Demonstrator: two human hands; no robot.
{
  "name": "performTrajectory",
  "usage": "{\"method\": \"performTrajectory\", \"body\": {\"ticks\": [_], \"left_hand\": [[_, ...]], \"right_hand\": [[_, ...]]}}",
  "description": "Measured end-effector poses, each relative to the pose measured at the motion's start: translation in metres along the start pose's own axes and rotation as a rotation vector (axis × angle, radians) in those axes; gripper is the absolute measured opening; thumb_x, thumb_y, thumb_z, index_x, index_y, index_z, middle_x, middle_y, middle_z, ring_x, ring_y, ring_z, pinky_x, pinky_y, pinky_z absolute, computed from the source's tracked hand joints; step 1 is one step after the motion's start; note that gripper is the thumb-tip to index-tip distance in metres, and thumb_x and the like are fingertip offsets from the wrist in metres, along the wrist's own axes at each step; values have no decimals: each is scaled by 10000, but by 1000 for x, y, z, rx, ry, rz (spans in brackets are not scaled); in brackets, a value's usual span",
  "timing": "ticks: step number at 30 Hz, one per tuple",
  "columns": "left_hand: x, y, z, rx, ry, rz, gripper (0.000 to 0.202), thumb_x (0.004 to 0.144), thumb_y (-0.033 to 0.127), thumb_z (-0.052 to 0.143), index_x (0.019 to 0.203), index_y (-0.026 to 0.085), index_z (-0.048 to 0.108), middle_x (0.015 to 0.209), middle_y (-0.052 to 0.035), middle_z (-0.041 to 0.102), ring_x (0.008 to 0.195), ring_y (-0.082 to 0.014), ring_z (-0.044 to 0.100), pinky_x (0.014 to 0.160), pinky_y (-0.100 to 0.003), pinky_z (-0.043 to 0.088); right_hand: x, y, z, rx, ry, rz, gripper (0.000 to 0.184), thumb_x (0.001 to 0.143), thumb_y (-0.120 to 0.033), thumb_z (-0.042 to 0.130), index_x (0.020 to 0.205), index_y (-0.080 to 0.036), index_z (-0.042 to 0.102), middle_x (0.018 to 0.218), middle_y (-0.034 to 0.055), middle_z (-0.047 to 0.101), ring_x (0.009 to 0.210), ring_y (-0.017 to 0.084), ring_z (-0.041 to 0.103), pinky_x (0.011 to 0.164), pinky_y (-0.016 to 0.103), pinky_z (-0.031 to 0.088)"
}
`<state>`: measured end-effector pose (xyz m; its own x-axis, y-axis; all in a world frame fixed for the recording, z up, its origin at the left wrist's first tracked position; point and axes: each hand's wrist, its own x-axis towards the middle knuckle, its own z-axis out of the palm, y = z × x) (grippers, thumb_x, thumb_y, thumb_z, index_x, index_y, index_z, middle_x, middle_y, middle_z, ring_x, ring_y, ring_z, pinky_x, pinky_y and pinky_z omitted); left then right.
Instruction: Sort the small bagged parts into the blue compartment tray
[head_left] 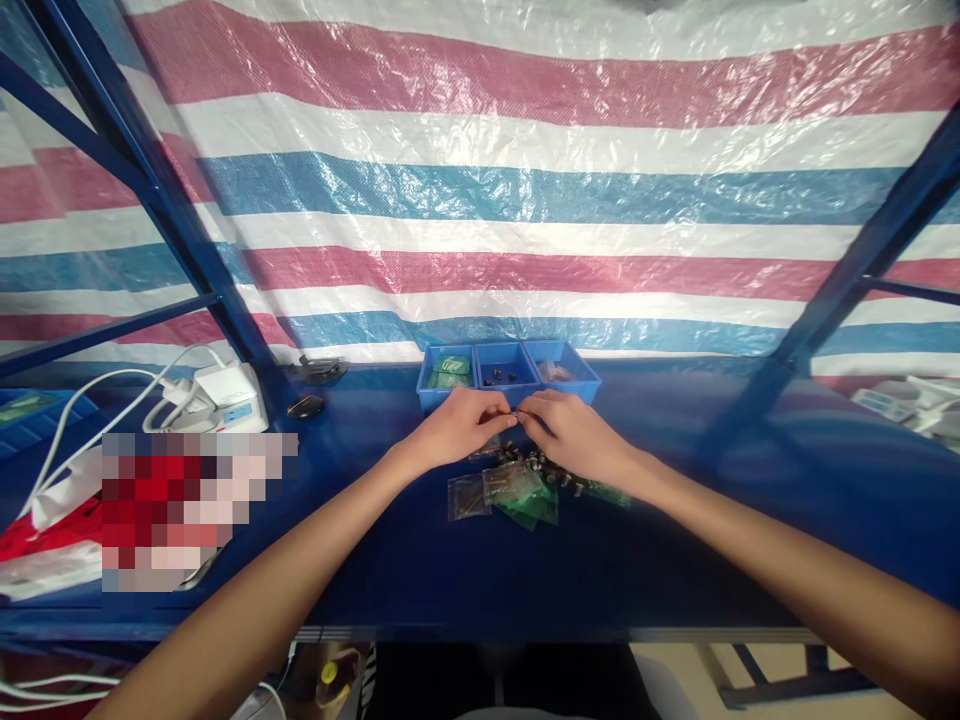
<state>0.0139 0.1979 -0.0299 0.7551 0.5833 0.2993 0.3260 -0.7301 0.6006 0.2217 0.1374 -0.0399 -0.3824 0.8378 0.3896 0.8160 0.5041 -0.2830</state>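
Note:
My left hand [466,425] and my right hand [566,425] meet fingertip to fingertip above the middle of the blue table. Both are closed in a pinch around a small dark piece [514,413], too small to name. Below them lies a heap of small dark and metallic parts [534,460], partly covered by my right hand. In front of the heap are a small clear bag [469,497] and green bags [531,500]. Just beyond my hands stands a blue three-compartment bin [508,366]. Green packets [451,368] fill its left compartment, and a few dark parts [498,377] lie in the middle one.
On the left are a white power strip [232,395] with cables, a black mouse [305,407] and a blurred-out red and white item [45,530]. Blue frame posts [191,235] rise at both sides. White objects [911,410] sit at the far right.

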Motion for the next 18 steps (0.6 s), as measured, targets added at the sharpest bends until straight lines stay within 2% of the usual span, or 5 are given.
{"method": "performTrajectory", "body": {"ticks": [5, 8, 11, 15, 18], "left_hand": [[1, 0, -2, 21, -8, 21, 289, 1015, 405, 547, 830, 195, 617, 591, 54, 472, 527, -101, 399, 534, -262, 270], [1, -3, -2, 28, 0, 34, 274, 1021, 405, 540, 865, 200, 637, 615, 49, 500, 543, -103, 428, 539, -259, 284], [2, -5, -1, 43, 23, 49, 237, 1022, 393, 544, 916, 209, 650, 629, 46, 525, 565, -110, 469, 552, -255, 305], [2, -3, 0, 14, 94, 52, 150, 1001, 350, 589, 1065, 215, 603, 823, 22, 649, 655, -119, 584, 600, -245, 391], [1, 1, 1, -26, 92, 92, 105, 1015, 303, 558, 1038, 211, 603, 949, -2, 706, 746, -128, 661, 668, -246, 464]], "right_hand": [[1, 0, -1, 50, -52, 14, 242, 1028, -230, 470, 842, -185, 617, 806, 60, 637, 713, 196, 563, 641, 325, 385], [2, 0, -1, 58, -63, 10, 197, 1008, -228, 525, 840, -187, 620, 812, 61, 639, 731, 203, 573, 650, 324, 390], [2, 0, 0, 56, -60, -3, 217, 1021, -225, 512, 836, -183, 619, 823, 67, 641, 733, 203, 575, 658, 325, 391], [2, 2, 2, 69, -31, -27, 274, 1045, -235, 463, 823, -176, 612, 815, 71, 640, 728, 201, 566, 657, 327, 382], [3, 3, 2, 144, -12, -27, 269, 1035, -220, 464, 817, -177, 616, 788, 56, 637, 693, 189, 555, 641, 321, 371]]}}
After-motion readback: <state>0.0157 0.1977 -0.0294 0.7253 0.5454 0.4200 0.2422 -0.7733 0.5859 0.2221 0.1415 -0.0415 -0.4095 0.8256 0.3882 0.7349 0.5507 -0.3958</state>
